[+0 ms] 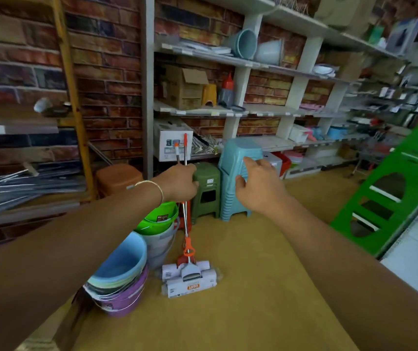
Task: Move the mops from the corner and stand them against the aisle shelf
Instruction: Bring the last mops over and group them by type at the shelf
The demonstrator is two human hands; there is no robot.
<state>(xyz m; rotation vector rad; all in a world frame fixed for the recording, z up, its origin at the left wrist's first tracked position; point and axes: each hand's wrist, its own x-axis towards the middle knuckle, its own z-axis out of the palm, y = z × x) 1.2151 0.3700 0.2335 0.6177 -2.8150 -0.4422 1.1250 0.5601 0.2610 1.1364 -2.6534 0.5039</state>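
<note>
While the left hand (180, 182) is gripping both mops (186, 224) upright beside the green stool (206, 188), their heads are resting on the floor. Right hand (258, 183) is hovering loose-fingered, holding nothing.

- My left hand (177, 182) is wrapped round both mops (187, 234) up near their tops, heads down on the floor in front of me.
- Nested buckets (124, 269) sit just left of the mop heads, another bucket stack (159, 224) right behind those.
- Stools (206, 188) stand behind the mops, under the aisle shelf (241, 110), with a taller stool stack (235, 183) to their right.
- My right hand (256, 183) hangs loose in front of that stack.
- A box (172, 141) sits on the lowest shelf behind the handles.
</note>
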